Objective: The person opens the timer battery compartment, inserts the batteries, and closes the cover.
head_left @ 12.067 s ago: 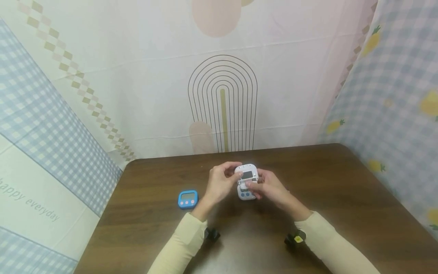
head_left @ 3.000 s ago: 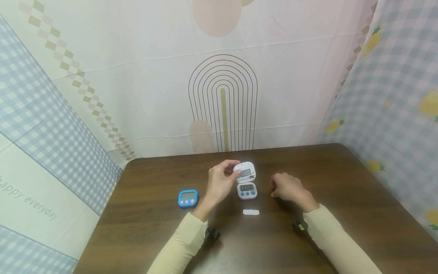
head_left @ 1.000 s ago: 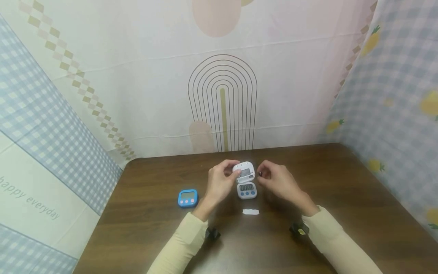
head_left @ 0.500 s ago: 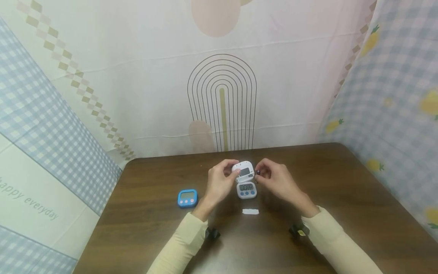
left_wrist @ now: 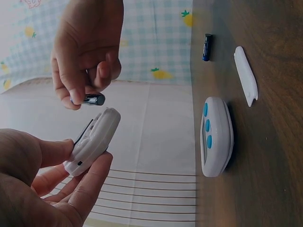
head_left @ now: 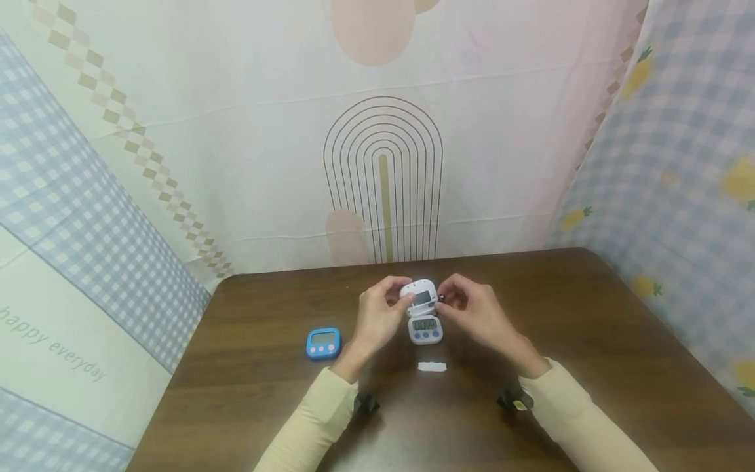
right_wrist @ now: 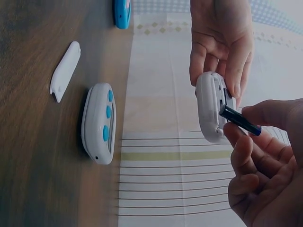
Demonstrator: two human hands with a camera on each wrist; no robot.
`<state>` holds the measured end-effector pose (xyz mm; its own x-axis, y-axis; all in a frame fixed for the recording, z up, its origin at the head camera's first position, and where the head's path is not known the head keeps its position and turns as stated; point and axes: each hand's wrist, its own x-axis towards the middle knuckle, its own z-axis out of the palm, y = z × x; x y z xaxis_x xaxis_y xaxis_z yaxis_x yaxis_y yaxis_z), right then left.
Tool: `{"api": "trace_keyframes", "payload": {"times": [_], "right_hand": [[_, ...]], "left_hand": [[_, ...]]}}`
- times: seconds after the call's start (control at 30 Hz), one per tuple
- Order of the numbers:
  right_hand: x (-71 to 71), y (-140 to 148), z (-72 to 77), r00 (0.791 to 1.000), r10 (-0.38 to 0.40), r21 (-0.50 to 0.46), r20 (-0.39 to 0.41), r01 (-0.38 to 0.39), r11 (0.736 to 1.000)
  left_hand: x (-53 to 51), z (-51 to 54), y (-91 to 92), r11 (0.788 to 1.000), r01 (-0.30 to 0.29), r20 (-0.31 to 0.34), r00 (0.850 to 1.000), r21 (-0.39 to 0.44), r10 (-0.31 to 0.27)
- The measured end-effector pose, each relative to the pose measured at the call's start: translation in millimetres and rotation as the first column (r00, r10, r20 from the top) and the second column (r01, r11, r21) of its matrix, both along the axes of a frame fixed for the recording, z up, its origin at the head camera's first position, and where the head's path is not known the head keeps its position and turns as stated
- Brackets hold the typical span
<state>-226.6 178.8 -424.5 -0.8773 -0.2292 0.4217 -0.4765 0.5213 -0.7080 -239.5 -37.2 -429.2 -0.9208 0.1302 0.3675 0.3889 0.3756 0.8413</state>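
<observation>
My left hand (head_left: 377,318) holds a white timer (head_left: 421,296) up off the table, thumb on its back and fingers behind it. In the right wrist view, a slot shows in the back of this timer (right_wrist: 213,106). My right hand (head_left: 482,314) pinches a dark cylindrical battery (right_wrist: 240,120) between thumb and fingers. The battery is right at the timer's open back; the left wrist view shows a small gap between them. Below, a second white timer (head_left: 425,330) with blue buttons rests on the table. Nearer me lies a white battery cover (head_left: 432,366).
A blue timer (head_left: 323,343) with pink buttons lies left of my left forearm. Another battery (left_wrist: 207,47) lies on the brown table (head_left: 265,406), beyond the cover in the left wrist view. A patterned cloth (head_left: 277,164) hangs behind the table.
Earlier, both hands were on the white timer; the cover now lies on the table. My right hand has since moved left from the table with a battery, closer to the timer. The left hand stays put.
</observation>
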Motion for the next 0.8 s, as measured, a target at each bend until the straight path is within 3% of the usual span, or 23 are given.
{"api": "trace_keyframes", "payload": {"times": [0.23,0.8], "right_hand": [[1.4,-3.0,1.8,0.999,0.023,-0.041,-0.026,-0.024,0.999],[1.8,-6.0,-2.6,0.996,0.017,-0.045,-0.082,-0.02,0.999]], "left_hand": [[-1.6,0.5,-0.1,1.0,0.002,-0.02,1.0,0.003,-0.002],[2.4,0.8,-0.4,1.0,0.011,0.002,1.0,-0.01,-0.011]]}}
